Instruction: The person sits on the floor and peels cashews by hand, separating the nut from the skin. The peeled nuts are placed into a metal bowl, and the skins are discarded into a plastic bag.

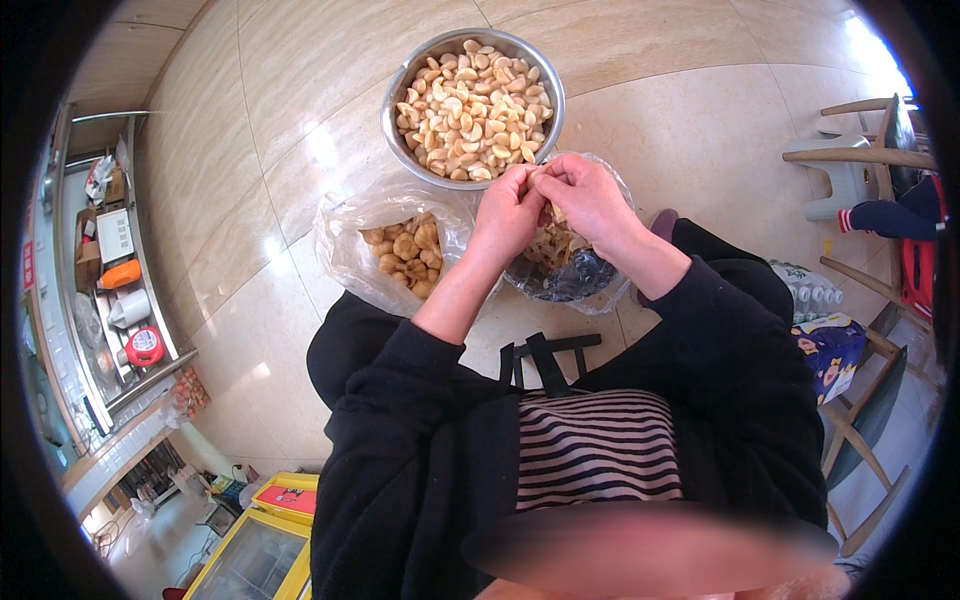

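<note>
My left hand (508, 211) and my right hand (583, 196) meet at the fingertips, pinching a small piece of garlic between them. They are above a plastic-lined container (574, 281) of dry garlic skins. Just beyond them, a round steel bowl (391, 135) is heaped with peeled garlic cloves (476, 112). To the left, a clear plastic bag (345, 244) lies open around whole, unpeeled garlic bulbs (409, 251). My fingers hide most of the piece they hold.
Tiled floor (217, 300) lies under everything. At the left stands a metal shelf with an orange bottle (120, 274) and a red container (144, 346). A grey plastic stool (836, 176), wooden-framed chairs and a purple carton (829, 356) are at the right.
</note>
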